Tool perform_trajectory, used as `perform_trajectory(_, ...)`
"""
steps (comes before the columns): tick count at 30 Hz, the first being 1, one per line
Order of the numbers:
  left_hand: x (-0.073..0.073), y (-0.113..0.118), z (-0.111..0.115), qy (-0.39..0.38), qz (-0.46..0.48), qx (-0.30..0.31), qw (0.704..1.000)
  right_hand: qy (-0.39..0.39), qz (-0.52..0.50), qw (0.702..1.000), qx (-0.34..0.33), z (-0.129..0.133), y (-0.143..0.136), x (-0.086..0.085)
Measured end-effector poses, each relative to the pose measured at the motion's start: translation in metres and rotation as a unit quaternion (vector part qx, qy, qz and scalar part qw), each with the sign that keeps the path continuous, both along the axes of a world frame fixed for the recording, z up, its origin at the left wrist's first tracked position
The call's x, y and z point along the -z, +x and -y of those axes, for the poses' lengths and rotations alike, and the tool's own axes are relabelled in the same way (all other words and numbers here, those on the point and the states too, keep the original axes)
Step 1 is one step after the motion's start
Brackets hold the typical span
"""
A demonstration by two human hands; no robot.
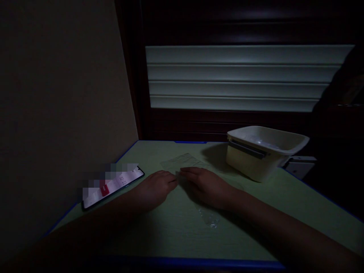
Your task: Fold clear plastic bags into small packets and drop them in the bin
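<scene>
A clear, thin plastic bag (182, 160) lies on the light green tabletop, its far part creased. Its crumpled near end (209, 218) shows below my right wrist. My left hand (159, 188) is closed at the bag's left side, thumb and fingers pressed together on its edge. From the right, my right hand (209, 187) reaches over the middle of the bag, fingers together and closed on it, the tips almost meeting those of my left hand. Both hands hide the middle of the bag, and the grip under the right palm is partly covered.
A lit phone (113, 186) lies at the table's left edge by the wall. At the back right stands a cream plastic bin (247, 165) with clear plastic inside. Beside it is a white box (300, 167). A slatted panel (233, 77) rises behind the table (159, 239).
</scene>
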State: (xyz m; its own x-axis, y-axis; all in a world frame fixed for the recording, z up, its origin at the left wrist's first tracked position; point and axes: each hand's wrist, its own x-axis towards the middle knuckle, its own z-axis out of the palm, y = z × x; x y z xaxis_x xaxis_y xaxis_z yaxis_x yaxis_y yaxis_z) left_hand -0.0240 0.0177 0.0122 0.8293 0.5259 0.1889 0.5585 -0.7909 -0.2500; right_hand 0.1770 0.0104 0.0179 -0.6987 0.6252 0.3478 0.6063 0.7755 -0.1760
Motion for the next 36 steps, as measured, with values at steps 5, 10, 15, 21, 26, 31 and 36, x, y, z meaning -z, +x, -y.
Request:
perform_trajectory(5,0.000,0.000,-0.002,-0.010,-0.007,0.004,1.000,-0.030,0.035,0.998,-0.035,0.001,0.000,0.004)
perform_trajectory(10,0.000,-0.001,-0.004,-0.021,0.000,0.006,1.000,-0.126,0.090,0.988,0.013,-0.005,0.019,-0.001)
perform_trajectory(15,-0.001,-0.001,-0.003,-0.034,0.007,-0.002,0.999,-0.126,0.085,0.988,0.035,-0.012,0.031,-0.003)
perform_trajectory(21,0.001,-0.002,-0.003,-0.050,0.013,-0.015,0.999,-0.072,0.042,0.996,0.030,-0.010,0.015,-0.003)
perform_trajectory(26,0.003,-0.002,-0.004,-0.058,0.021,-0.017,0.998,-0.061,0.071,0.995,-0.015,-0.005,0.007,0.002)
perform_trajectory(31,0.000,-0.002,-0.003,-0.065,0.028,-0.015,0.997,-0.067,0.081,0.994,0.020,-0.012,0.018,0.001)
perform_trajectory(36,-0.002,-0.003,-0.002,-0.073,0.036,-0.019,0.996,-0.069,0.089,0.991,0.065,-0.023,0.033,-0.004)
